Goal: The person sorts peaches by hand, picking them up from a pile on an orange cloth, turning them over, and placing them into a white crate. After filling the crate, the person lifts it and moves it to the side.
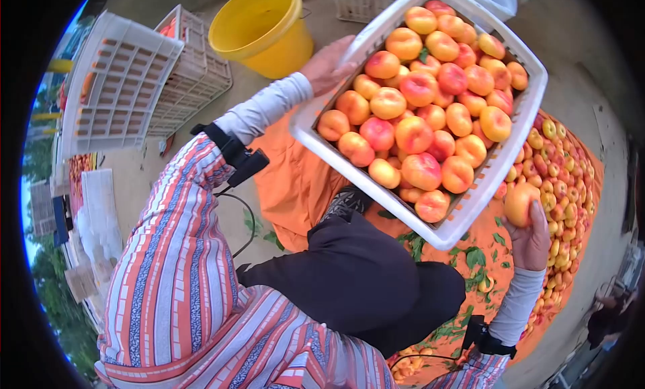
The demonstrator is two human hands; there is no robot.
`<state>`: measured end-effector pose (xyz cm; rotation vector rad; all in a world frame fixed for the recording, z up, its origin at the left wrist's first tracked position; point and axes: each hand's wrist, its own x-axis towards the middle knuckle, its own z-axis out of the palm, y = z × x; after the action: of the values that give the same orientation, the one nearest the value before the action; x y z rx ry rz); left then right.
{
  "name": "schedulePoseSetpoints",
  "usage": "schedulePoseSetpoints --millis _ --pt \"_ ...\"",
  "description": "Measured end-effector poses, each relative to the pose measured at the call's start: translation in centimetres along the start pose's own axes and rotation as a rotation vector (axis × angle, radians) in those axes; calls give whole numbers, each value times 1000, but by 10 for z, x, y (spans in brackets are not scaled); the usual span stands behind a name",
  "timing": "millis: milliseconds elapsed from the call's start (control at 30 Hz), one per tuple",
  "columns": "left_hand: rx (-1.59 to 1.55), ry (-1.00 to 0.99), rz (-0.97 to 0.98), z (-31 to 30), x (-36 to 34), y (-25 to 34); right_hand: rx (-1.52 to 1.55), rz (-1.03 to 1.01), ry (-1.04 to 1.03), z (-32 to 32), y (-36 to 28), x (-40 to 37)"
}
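The left arm reaches forward in a long pale sleeve, and the left hand (327,66) holds the edge of a white crate (494,170). Its fingers curl tight on the rim. The crate is lifted up and tipped, and it is full of peaches (413,134). The right arm is bent upward, and the right hand (531,238) is at the crate's low corner. Its fingers are closed around one peach (521,202), which sits right against the rim. Just past the left fingers is a yellow bucket (262,29). Under both hands an orange cloth (295,181) lies on the ground. Beyond the right fingers, a pile of fruit (564,181) lies on the cloth.
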<state>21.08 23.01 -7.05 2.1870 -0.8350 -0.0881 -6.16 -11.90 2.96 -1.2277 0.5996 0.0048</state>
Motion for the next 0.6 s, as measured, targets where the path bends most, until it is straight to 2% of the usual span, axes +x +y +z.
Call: schedulePoseSetpoints --millis 100,233,300,367,433,500,533,600 --pt "-107 57 -51 8 -8 -11 -202 13 -148 47 -11 18" --pt "-96 54 -127 6 -8 -10 -520 29 -388 119 -11 55" --pt "-108 41 -129 7 -9 -10 -655 -44 -510 145 5 83" --pt "-107 38 -128 7 -8 -12 -751 -206 -595 172 25 105" --pt "-94 43 -123 7 -9 -13 -934 -355 -633 195 46 128" --pt "-105 41 -144 4 -11 -6 -1078 -315 -595 217 61 138" --pt "-100 45 -139 4 -11 -5 -1237 -385 -542 224 69 142" --pt "-94 48 -126 2 -9 -6 -1319 -643 -465 221 64 139"
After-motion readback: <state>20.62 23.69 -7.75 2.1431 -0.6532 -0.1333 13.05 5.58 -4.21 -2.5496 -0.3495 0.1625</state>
